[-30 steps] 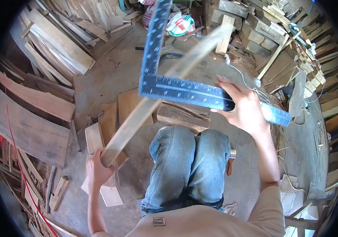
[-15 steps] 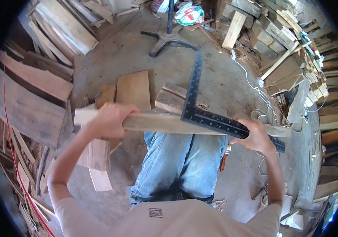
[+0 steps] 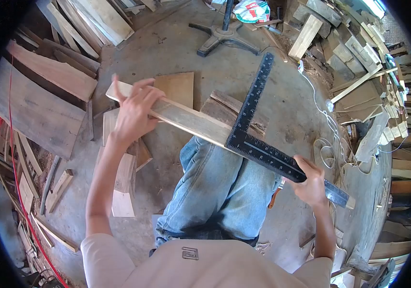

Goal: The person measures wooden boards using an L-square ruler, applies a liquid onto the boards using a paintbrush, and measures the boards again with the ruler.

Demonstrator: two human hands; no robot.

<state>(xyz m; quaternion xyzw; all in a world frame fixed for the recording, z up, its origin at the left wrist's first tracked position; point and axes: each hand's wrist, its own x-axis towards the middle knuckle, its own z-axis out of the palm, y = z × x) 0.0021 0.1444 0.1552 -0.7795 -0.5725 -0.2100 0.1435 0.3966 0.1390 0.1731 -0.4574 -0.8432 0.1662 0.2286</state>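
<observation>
Woodworking shop: stacked planks (image 3: pixel 42 113), offcuts (image 3: pixel 124 175), black square (image 3: pixel 268 156)

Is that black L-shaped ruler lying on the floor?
No, the right hand grips the L-shaped ruler, one arm running along the wooden board.

Square (image 3: pixel 256 103): matt black, seemingly metal | board (image 3: pixel 193 123): pale wood, fairly smooth | jeans (image 3: pixel 205 180): faded cloth
</observation>
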